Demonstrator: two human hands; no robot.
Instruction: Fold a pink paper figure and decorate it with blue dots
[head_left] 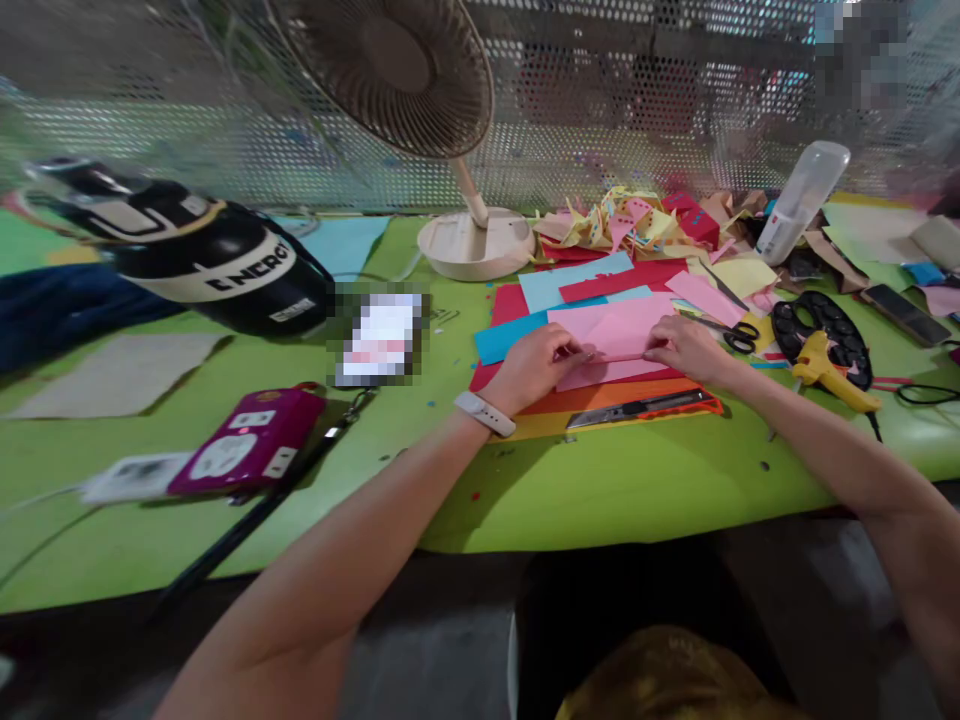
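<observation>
Nearest, along the lower centre of the frame, runs the edge of the green table cover (600, 500). Just inside it, right of centre, an orange-handled utility knife (645, 408) lies with its blade end pointing left, over orange paper (540, 400).

Beyond the knife, right of centre, is the pink paper (611, 325), flat on a stack of coloured sheets. The left hand (536, 368), its wrist in a white band (486, 413), pinches the paper's near edge between thumb and fingertips; the right hand (686, 350) pinches the same edge a little to the right.

Progress looks early: a narrow fold seems begun along that edge, though whether it is creased cannot be told. The broad far part lies unfolded. Beneath and around it, the blue strip (499, 340) and red paper (499, 300) lie flat, their folding not begun.

To the right lie black-handled scissors (731, 333), untouched, then a yellow glue gun (831, 370) against a black palette-like tray (832, 325).

Farther back, cut paper scraps (630, 225) are heaped at upper right of centre, beside a desk fan (394, 55) at the top.
</observation>
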